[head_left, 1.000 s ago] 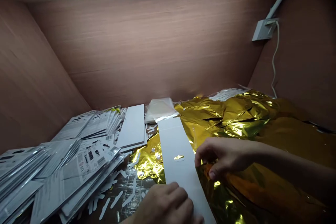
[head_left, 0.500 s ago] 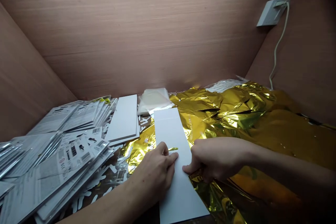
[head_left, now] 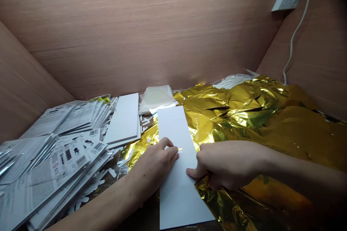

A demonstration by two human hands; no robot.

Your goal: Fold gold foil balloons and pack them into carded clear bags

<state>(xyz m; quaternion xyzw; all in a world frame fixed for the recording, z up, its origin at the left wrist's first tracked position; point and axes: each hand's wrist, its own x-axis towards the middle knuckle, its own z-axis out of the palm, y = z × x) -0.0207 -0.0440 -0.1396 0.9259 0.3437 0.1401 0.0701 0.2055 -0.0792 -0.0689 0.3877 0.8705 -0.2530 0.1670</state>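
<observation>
Two hands on a long white card [head_left: 177, 191], lower centre.
The left hand [head_left: 154, 164] presses flat, fingers together; the right hand [head_left: 230, 164] curls over the card's edge and gold foil [head_left: 257, 115], grip unclear.

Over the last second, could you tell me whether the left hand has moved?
Yes. The left hand has slid forward along the white card strip, from its near end to the gold spot.
</observation>
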